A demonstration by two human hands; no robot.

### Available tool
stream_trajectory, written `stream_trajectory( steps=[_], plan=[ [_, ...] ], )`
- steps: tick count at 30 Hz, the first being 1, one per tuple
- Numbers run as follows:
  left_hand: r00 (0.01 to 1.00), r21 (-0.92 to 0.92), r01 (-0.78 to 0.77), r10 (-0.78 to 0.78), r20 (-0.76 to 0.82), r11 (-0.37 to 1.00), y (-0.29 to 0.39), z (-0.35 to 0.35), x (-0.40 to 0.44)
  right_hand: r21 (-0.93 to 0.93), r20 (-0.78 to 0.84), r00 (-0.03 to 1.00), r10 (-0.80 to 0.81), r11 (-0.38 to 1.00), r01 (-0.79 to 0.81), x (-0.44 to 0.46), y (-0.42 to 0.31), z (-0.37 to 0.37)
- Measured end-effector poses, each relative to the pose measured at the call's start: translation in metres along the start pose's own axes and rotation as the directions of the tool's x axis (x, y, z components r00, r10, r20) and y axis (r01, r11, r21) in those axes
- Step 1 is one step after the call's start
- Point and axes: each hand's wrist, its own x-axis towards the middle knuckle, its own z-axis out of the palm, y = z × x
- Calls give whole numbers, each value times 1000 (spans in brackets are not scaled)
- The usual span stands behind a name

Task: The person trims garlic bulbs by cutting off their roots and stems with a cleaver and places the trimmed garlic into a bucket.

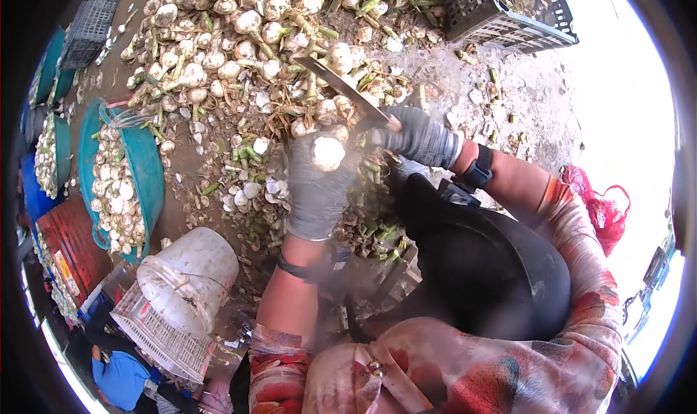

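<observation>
One red tub (78, 241) stands by the left edge of the floor (539, 87), among more containers that overlap too much to count surely. One grey crate (93, 27) sits at the floor's far left corner, and one other person in a blue top (122, 379) is at the near left corner. Next comes one teal basket (147, 173), filled with garlic bulbs too many to count. Just to its right, nearer the wearer, one white bucket (185, 282) stands beside one white crate (154, 333), partly over it in view.

One pile of garlic (192, 74), its bulbs beyond counting, spreads over the far middle of the floor, many with green stalks on. At the pile's near side, the gloved left hand (316, 190) has its fingers curled around one bulb (329, 154), whose pale face is turned up; the single fingers are blurred. One knife (345, 89) slants above the pile, its blade pointing to the far left. The gloved right hand (417, 134) is closed around its handle, most of which is hidden. One black crate (508, 27) stands toward the far right corner, and one red net bag (601, 209) lies by the right edge.
</observation>
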Motion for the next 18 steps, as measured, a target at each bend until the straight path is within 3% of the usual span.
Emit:
stream_trajectory(
  steps=[1,2,3,4,5,6,7,8,10,11,12,13,14,15,16,17,18],
  plan=[
    [960,323,-274,279,31,906,-6,3,6,14,79,990,116,993,-117,4,-17,8],
    [842,589,-498,518,151,637,-10,5,10,18,159,962,220,974,-226,8,-32,11],
    [875,448,-454,481,59,770,-12,8,9,66,148,975,164,982,-175,11,-28,16],
    [871,452,-458,488,55,766,-11,5,6,64,152,976,155,984,-166,15,-27,14],
    [953,63,-303,302,33,951,-9,0,0,-86,122,993,-13,996,23,18,-26,11],
    [990,-334,-67,105,96,940,-8,-4,-3,-234,115,977,-179,951,201,20,-24,9],
    [991,-333,-63,99,93,941,-10,-7,-2,-339,99,991,-89,934,118,20,-21,9],
    [988,-476,117,-53,146,872,-12,-9,1,-337,101,991,-85,935,114,17,-20,10],
    [901,-683,433,-294,318,588,-16,-8,13,-344,164,984,-65,932,119,11,-37,11],
    [948,-445,252,-126,293,859,-19,-3,19,-458,184,979,-83,875,160,8,-41,10],
    [947,-449,252,-122,298,857,-19,-2,19,-464,181,980,-81,872,157,7,-42,6],
    [962,148,-136,95,254,980,-19,-4,17,-490,196,968,-159,839,237,4,-43,2],
    [968,200,-143,95,234,969,-43,-14,23,-512,212,949,-234,800,312,0,-43,-1],
    [972,251,-148,95,214,957,-66,-23,29,-569,198,956,-215,770,290,-3,-41,-5],
    [985,38,16,-22,171,999,-73,-29,27,-569,191,959,-210,772,283,-4,-36,-11],
    [982,-189,161,-139,125,969,-79,-35,26,-664,182,983,-2,737,125,-3,-25,-20],
    [993,-105,114,-110,45,988,-21,-35,8,-750,150,967,204,661,-23,-4,-13,-30]
  ],
)
